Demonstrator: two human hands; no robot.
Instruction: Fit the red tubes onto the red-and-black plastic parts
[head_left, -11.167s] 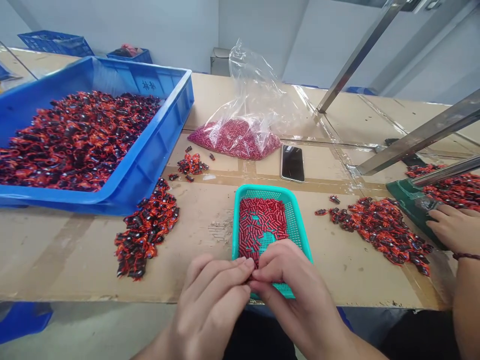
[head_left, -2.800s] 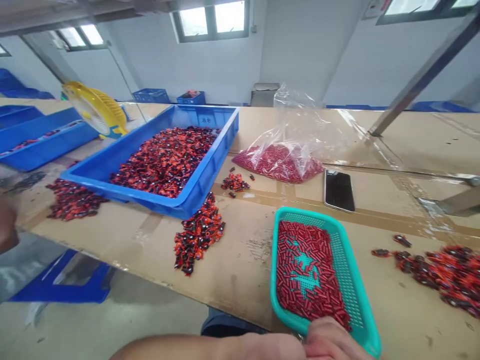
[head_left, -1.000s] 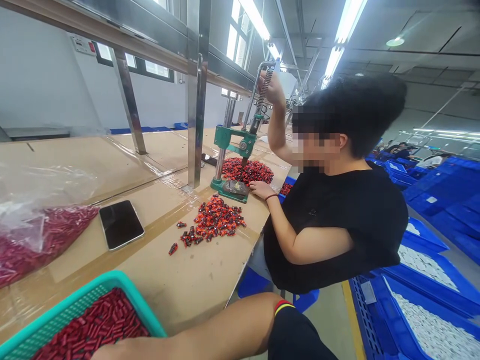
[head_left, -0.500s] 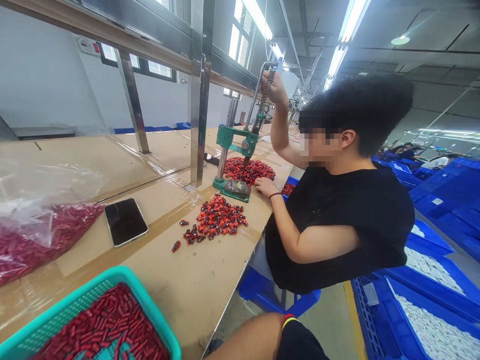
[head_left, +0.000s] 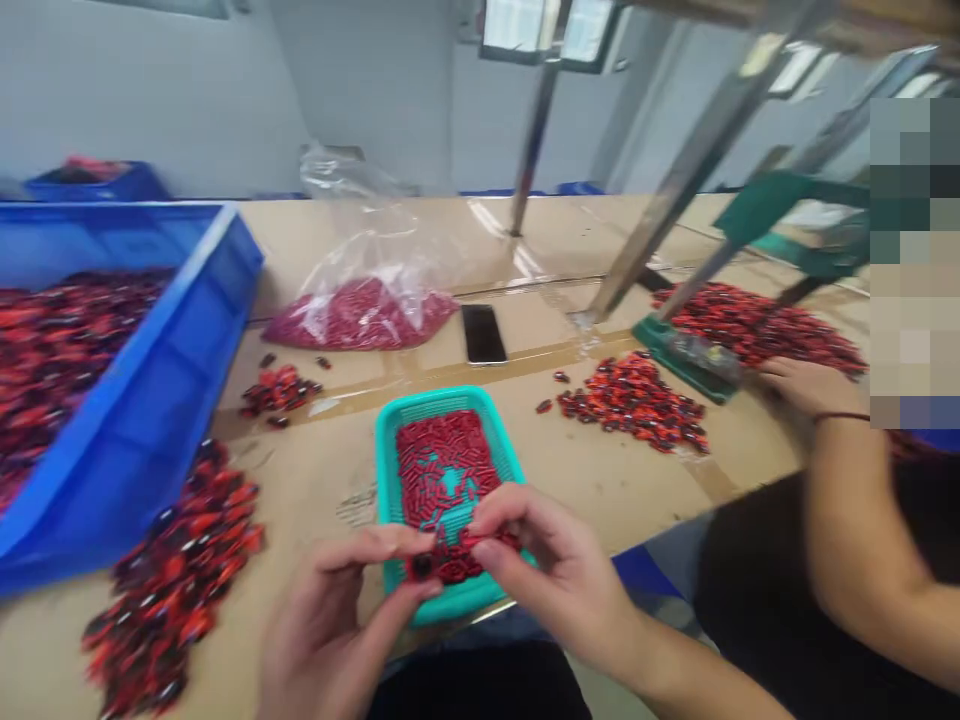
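Observation:
My left hand (head_left: 341, 600) pinches a small black-and-red part (head_left: 422, 567) between thumb and forefinger, its dark round end facing me. My right hand (head_left: 551, 560) is closed at the fingertips on a small red piece (head_left: 466, 538), mostly covered by the fingers and blurred. Both hands are over the near end of a turquoise plastic basket (head_left: 386, 440), with a narrow gap between their fingertips. Inside the basket lie many short dark-red rods (head_left: 442, 445), the turquoise bottom showing among them.
At left stands a blue bin (head_left: 202, 290) of red-and-black parts, with a loose pile (head_left: 180, 560) beside it. Behind the basket are a plastic bag of red rods (head_left: 360, 315) and a phone (head_left: 484, 335). To the right, a co-worker's hand (head_left: 799, 385) rests by a green press (head_left: 690, 360).
The view has swung left and down. Both my hands now show above the basket, holding small parts; before, neither hand was visible. The co-worker and press now sit at the right edge.

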